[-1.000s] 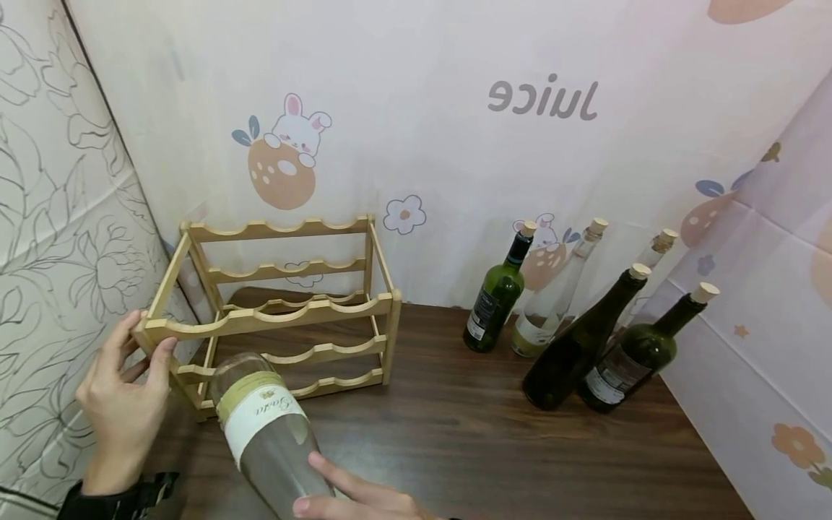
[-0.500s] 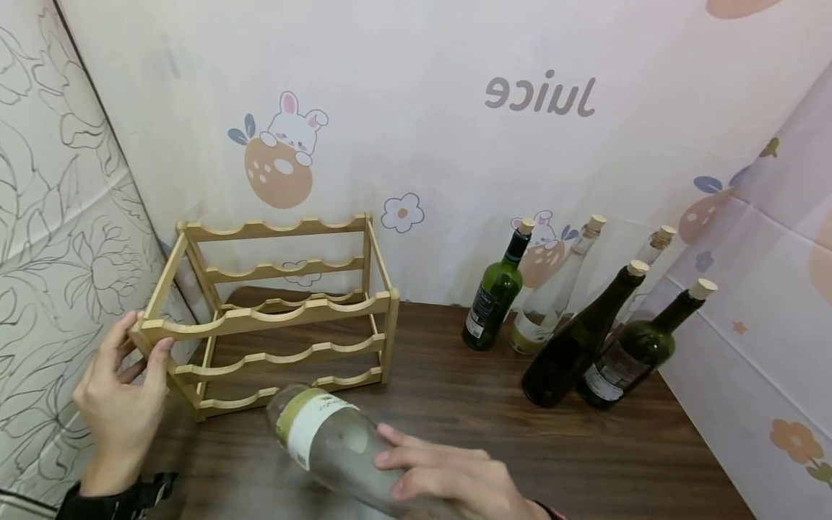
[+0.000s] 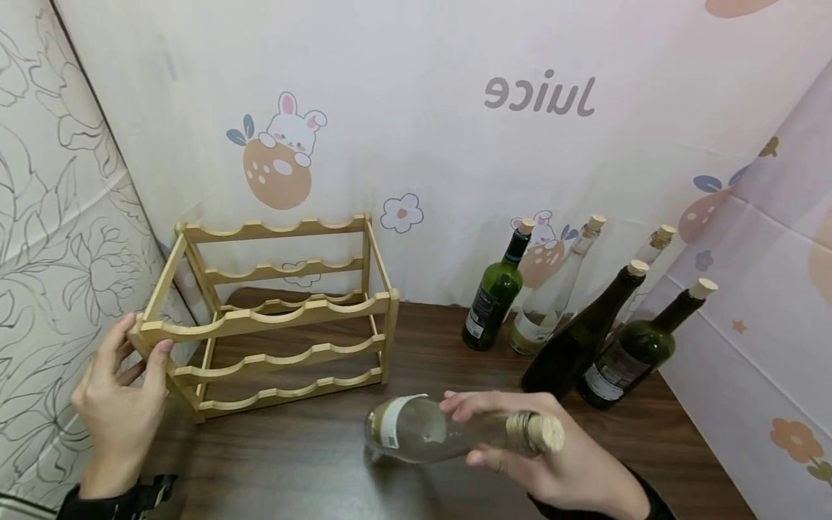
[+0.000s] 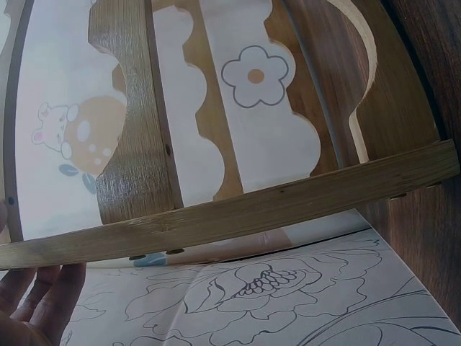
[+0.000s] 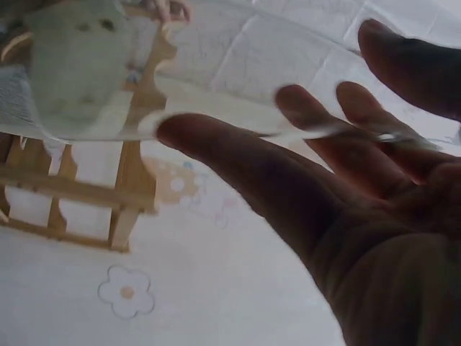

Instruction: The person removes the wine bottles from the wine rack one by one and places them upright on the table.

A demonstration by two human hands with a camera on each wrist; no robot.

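Note:
A wooden wine rack (image 3: 308, 354) with scalloped rails stands at the left of the table. My left hand (image 3: 123, 397) grips its front left upper corner; in the left wrist view, fingertips (image 4: 61, 295) show below a rack bar. Around the neck and shoulder of a clear glass wine bottle (image 3: 422, 433), my right hand (image 3: 565, 462) curls its thumb and fingers. This bottle lies tilted over the table in front of the rack, its cork (image 3: 549, 433) towards the right and its labelled base towards the rack. The bottle's glass (image 5: 79, 65) crosses the top of the right wrist view.
Several corked bottles stand at the back right: a green bottle (image 3: 494, 303), a clear bottle (image 3: 546, 310), a dark bottle (image 3: 578, 347) and a dark green bottle (image 3: 630, 361) among them. Printed cloth (image 3: 448, 144) hangs behind the wooden table (image 3: 279, 462).
My right hand has moved the clear bottle rightwards, away from the rack's front, and swung it so that its corked neck now shows. The left hand has stayed on the rack corner.

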